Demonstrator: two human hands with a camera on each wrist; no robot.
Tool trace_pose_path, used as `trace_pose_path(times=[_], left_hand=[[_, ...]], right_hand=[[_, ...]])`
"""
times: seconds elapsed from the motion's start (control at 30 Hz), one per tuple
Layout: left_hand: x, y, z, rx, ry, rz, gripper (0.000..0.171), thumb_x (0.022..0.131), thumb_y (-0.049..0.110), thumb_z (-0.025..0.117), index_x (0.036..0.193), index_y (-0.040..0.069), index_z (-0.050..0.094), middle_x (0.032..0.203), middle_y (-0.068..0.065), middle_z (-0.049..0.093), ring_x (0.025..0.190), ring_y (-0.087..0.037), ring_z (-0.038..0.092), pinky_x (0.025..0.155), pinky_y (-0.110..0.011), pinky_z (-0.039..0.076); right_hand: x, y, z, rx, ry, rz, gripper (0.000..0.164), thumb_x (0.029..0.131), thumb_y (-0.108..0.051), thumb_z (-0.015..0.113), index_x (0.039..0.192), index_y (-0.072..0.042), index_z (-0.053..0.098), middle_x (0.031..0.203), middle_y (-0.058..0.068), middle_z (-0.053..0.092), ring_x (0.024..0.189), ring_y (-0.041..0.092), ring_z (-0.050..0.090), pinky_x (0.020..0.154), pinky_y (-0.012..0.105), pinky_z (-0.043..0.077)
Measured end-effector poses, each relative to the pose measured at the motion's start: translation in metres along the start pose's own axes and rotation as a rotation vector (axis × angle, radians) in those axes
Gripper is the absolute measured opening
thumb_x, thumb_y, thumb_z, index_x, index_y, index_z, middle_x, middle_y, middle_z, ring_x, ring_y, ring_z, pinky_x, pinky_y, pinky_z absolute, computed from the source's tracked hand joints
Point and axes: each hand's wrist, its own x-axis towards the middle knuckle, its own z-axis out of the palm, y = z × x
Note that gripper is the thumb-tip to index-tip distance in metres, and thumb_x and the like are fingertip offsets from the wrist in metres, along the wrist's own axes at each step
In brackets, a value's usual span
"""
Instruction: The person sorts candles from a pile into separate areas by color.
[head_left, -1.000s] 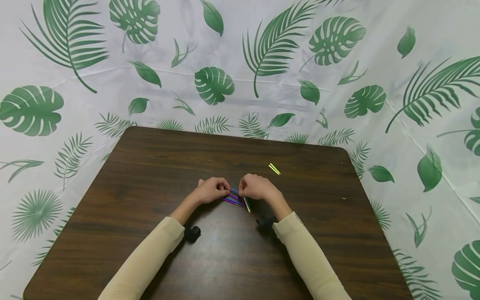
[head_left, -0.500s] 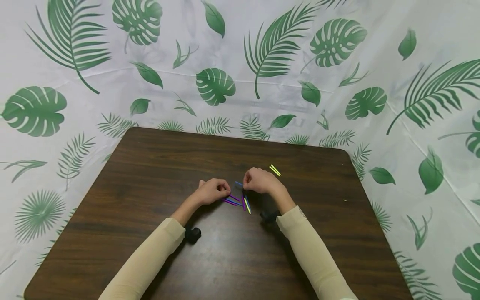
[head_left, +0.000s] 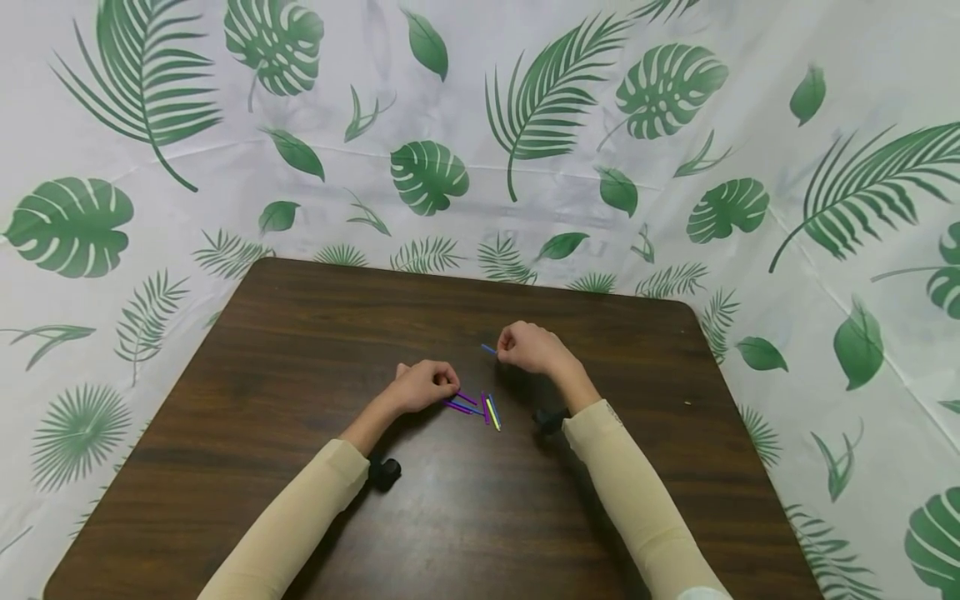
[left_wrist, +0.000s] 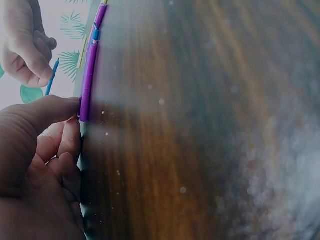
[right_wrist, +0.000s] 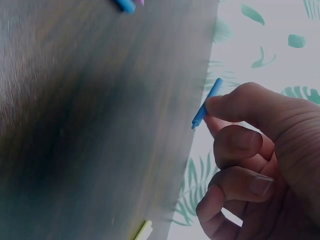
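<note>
My right hand [head_left: 534, 348] pinches a thin blue birthday candle [right_wrist: 208, 102] between thumb and finger, raised off the table; its short wick shows at one end. My left hand [head_left: 422, 386] rests low at the table, thumb and finger pinching the end of a purple candle [head_left: 467, 398]. Close beside it lie another purple candle [head_left: 459, 407] and a blue one, partly covered by the left fingers. Just right of these, a purple candle [head_left: 484, 408], a yellow candle [head_left: 492, 412] and a blue one lie side by side, roughly parallel.
Yellow candles [right_wrist: 143, 230] lie farther back, hidden behind the right hand in the head view. A tiny pale bit [head_left: 687, 403] sits on the right of the brown wooden table [head_left: 300, 333]. Leaf-printed cloth [head_left: 525, 208] hangs along the table's back and sides.
My right hand has lifted the blue candle from the pile and carried it back and to the right, now covering the yellow pair in the head view. The left hand has stayed in place.
</note>
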Motion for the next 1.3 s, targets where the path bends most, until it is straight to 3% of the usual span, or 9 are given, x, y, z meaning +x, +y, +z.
trace_pose_path(times=[0.8, 1.3], left_hand=[[-0.004, 0.002, -0.001, 0.013, -0.018, 0.003, 0.010, 0.104, 0.027, 0.072, 0.104, 0.019, 0.079, 0.082, 0.005, 0.071, 0.077, -0.010, 0.057, 0.095, -0.049, 0.022], [-0.002, -0.002, 0.000, 0.009, -0.008, 0.021, 0.010, 0.104, 0.027, 0.072, 0.102, 0.020, 0.079, 0.080, 0.006, 0.068, 0.077, -0.011, 0.056, 0.093, -0.048, 0.023]], right_hand=[[0.037, 0.036, -0.005, -0.005, 0.061, 0.067, 0.012, 0.097, -0.024, 0.068, 0.097, -0.017, 0.078, 0.091, 0.001, 0.071, 0.080, 0.023, 0.061, 0.074, 0.042, 0.047], [0.048, 0.043, -0.009, -0.040, 0.095, 0.155, 0.015, 0.098, -0.028, 0.069, 0.097, -0.019, 0.081, 0.092, 0.003, 0.072, 0.083, 0.027, 0.064, 0.077, 0.047, 0.051]])
